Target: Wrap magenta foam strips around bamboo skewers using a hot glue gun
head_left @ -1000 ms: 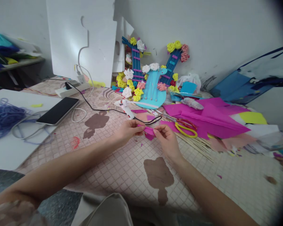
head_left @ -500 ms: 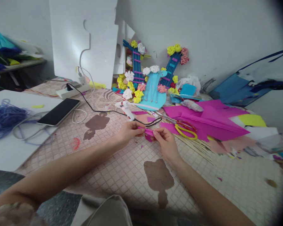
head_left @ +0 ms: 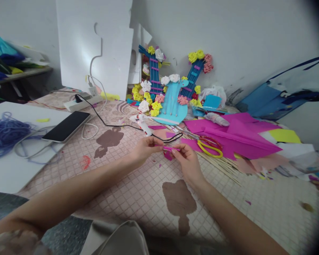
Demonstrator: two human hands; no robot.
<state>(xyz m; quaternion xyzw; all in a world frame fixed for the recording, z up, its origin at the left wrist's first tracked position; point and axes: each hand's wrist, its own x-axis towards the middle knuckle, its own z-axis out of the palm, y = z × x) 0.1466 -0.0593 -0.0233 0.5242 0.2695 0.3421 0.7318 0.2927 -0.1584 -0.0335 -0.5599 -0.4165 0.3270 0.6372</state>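
Observation:
Between my two hands is a narrow magenta strip [head_left: 167, 148], held level just above the table; it looks like paper or thin foam. My left hand [head_left: 148, 148] pinches its left end between thumb and fingers. At the right end, my right hand [head_left: 186, 158] pinches it too. A magenta scrap [head_left: 169, 156] shows just below the strip. Behind my left hand lies a white glue gun [head_left: 141, 124] with a black cord. To the right of my right hand are yellow-handled scissors [head_left: 210, 148] and several thin wooden sticks [head_left: 223, 166].
Magenta sheets [head_left: 236, 136] spread over the right side. At the back stand flower-trimmed blue guitar shapes [head_left: 172, 102] against the wall. To the left are a phone [head_left: 67, 126], purple yarn [head_left: 6, 136] on a white board [head_left: 18, 173], and a power strip [head_left: 82, 102].
The strip has turned slightly between my fingertips, and a pale line now shows along it. My right fingers have shifted a little; both hands stay in nearly the same place.

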